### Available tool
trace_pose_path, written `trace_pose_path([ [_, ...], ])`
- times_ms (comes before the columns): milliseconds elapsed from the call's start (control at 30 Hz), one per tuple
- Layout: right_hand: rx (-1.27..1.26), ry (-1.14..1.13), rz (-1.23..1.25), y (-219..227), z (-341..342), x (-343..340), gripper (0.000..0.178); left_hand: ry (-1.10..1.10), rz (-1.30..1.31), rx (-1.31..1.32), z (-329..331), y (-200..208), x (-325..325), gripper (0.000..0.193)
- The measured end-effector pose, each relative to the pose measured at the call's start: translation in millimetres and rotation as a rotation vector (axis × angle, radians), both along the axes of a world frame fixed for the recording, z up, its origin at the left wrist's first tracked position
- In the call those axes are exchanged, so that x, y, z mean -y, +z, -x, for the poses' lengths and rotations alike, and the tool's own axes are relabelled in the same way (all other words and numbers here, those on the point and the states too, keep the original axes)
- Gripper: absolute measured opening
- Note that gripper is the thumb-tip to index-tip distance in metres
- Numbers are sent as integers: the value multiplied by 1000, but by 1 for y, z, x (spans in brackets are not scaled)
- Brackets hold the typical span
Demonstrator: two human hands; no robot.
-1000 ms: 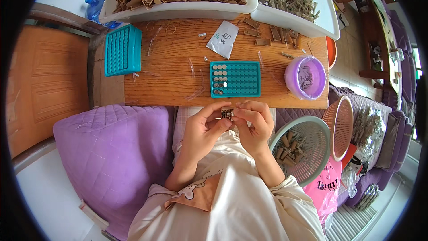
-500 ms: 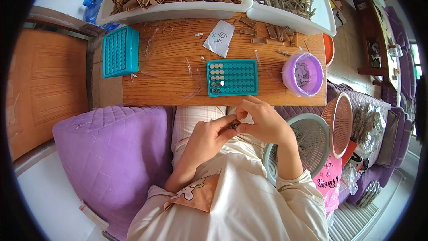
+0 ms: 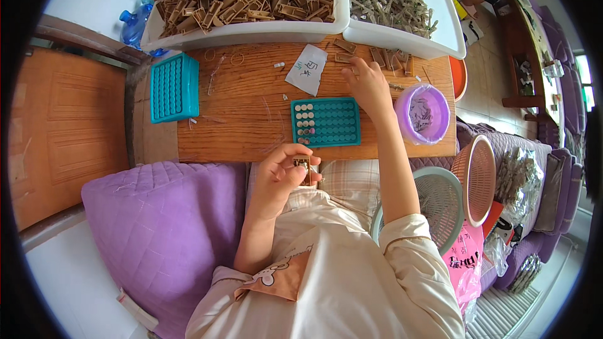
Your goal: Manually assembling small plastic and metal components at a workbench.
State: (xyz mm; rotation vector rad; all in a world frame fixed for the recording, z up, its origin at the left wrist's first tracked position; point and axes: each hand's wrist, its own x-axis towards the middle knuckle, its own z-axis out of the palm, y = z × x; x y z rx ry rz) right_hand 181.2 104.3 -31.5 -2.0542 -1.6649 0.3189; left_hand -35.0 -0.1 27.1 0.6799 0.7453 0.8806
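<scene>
My left hand (image 3: 280,176) holds a small brown rectangular plastic case (image 3: 302,162) upright over my lap, with the thumb across its face. Small parts show inside it, too fine to name. My right hand (image 3: 369,85) is stretched over the table, thumb and fingers apart and nothing visible between them. Just beyond its fingertips lies a loose brown plastic case (image 3: 343,58). Below and left of the right hand stands a teal tray (image 3: 326,144) with rows of round pockets; silvery discs (image 3: 303,115) fill some pockets on its left side.
Large white bins of brown cases (image 3: 245,0) and tangled metallic parts (image 3: 392,0) stand at the back. Another teal tray (image 3: 174,88) is at left, a purple lined bucket (image 3: 442,108) at right. A written-on paper (image 3: 307,70) lies mid-table. Baskets (image 3: 453,213) stand beside my right side.
My hands have parted. The right hand has moved forward to the brown cases at the back of the table. The left has raised the small brown case toward the table edge.
</scene>
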Motion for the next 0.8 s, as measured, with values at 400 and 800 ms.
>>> trace_pose_path([
  [400,-462,-208,-29,42,13,34,17,259,85,204,-10,-8,-5,34],
  [800,-1279,122,-82,86,69,120,23,383,-78,153,-30,9,4,35],
])
